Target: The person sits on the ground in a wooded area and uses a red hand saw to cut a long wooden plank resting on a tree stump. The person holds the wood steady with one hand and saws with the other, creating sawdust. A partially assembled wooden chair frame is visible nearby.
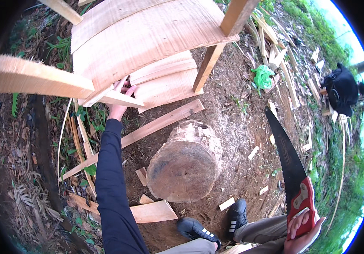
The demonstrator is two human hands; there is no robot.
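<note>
My right hand (305,230) grips the red handle of a hand saw (287,156); its dark blade points up and away, clear of any wood. In front of me stands a wooden shelf unit (148,31) of pale planks on square posts, with a lower shelf (169,84) under the top one. At its near left corner my left hand (120,106) is closed around a post (125,99) just below the top shelf. That post and the planks hide part of the fingers.
A sawn log stump (184,171) stands before my feet, with a long board (161,122) lying behind it. Offcuts (226,204) litter the dirt. Stacked wood (275,59), a green plastic bag (262,77) and a black bag (341,89) are at the right.
</note>
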